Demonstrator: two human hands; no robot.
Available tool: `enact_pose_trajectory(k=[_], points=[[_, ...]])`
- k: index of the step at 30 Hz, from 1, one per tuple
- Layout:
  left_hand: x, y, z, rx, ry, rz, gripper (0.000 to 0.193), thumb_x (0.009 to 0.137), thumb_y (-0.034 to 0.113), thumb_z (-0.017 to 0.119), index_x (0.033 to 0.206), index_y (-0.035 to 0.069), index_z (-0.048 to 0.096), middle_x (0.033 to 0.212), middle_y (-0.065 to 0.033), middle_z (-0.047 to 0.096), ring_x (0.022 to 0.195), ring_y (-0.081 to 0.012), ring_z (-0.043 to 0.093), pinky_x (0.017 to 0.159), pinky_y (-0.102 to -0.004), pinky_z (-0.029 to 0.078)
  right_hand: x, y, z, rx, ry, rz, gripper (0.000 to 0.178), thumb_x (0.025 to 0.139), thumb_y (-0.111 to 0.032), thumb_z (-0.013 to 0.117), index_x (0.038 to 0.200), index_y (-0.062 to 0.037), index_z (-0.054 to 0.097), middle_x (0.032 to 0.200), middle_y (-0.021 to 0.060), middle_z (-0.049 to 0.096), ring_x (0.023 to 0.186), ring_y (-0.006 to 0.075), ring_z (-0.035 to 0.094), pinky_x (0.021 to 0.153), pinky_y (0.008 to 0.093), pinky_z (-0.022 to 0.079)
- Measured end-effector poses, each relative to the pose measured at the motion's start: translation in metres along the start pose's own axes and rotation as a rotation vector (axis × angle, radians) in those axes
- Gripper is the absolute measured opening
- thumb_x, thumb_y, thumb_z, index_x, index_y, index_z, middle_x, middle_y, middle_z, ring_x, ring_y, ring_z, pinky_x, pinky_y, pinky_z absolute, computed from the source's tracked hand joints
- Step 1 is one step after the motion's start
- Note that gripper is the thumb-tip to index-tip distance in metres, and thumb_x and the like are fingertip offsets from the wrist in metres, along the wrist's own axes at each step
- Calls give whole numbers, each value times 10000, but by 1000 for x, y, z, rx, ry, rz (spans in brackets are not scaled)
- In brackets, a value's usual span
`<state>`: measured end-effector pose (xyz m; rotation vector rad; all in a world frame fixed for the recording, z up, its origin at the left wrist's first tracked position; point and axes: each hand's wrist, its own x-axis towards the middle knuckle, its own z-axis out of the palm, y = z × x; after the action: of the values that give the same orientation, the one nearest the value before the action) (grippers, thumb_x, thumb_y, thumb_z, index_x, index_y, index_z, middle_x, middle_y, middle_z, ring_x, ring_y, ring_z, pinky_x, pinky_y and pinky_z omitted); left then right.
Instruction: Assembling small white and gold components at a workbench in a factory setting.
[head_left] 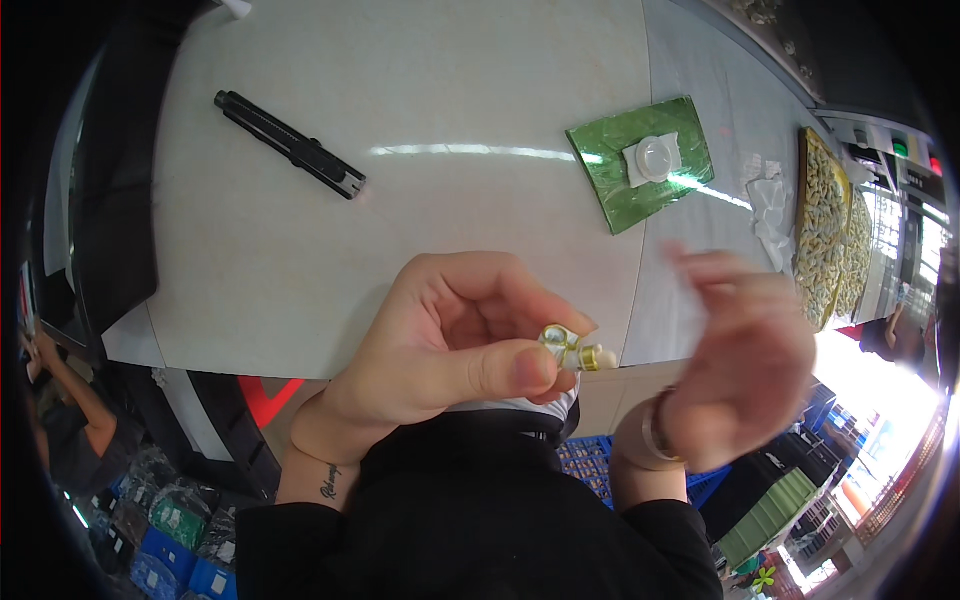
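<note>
Between the thumb and fingers of my left hand [455, 340] is a small white-and-gold piece [568, 345]. It has a rounded, gold-rimmed end and a pale knob on its right side; its exact kind is unclear. The hand is closed on it, just above the near edge of the table. My right hand [745, 350], smeared by motion, is raised to the right, apart from the piece. A bracelet circles that wrist. Whether its blurred fingers hold anything cannot be made out.
The pale table [480, 200] carries a black stick-shaped tool [290, 145] at left. Toward the right lies a green, plastic-wrapped slab [625, 205] with a small round white dish [655, 158]. Crumpled white tissue [769, 215] lies beside a tray of small gold-and-white pieces [823, 225].
</note>
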<state>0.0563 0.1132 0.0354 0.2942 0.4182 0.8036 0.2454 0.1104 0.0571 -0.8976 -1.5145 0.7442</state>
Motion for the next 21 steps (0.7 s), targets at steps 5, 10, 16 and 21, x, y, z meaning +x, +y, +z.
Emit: enact_pose_trajectory(k=[5,10,16,21], points=[[-2,-1,-2,142,56,13,442,705,322,705,875,-54,547,645,-124,598,551,-175,589,481,-263,492,35,6,-170,-674,681,-102,248,870,-97,421,1020,86,495,944,177,553,913,248,555,776,377,504],[3,0,-4,133,-30,-3,454,752,359,646,899,-56,534,642,-133,593,547,-184,591,487,-272,491,23,54,-523,-1247,543,344,309,813,-216,588,1047,-15,575,851,66,616,777,106,549,660,185,403],[1,0,-7,115,-50,28,431,799,332,596,946,-61,494,648,-146,587,551,-196,597,501,-277,493,8,118,-536,-1471,190,748,376,774,-309,606,1007,-14,619,885,97,647,806,151,597,709,250,438],[1,0,-10,8,-109,12,412,813,303,582,960,-64,468,671,-148,587,560,-201,600,508,-277,496,5,122,-537,-1438,305,682,357,753,-321,631,931,-12,647,727,34,638,651,94,569,608,222,432]])
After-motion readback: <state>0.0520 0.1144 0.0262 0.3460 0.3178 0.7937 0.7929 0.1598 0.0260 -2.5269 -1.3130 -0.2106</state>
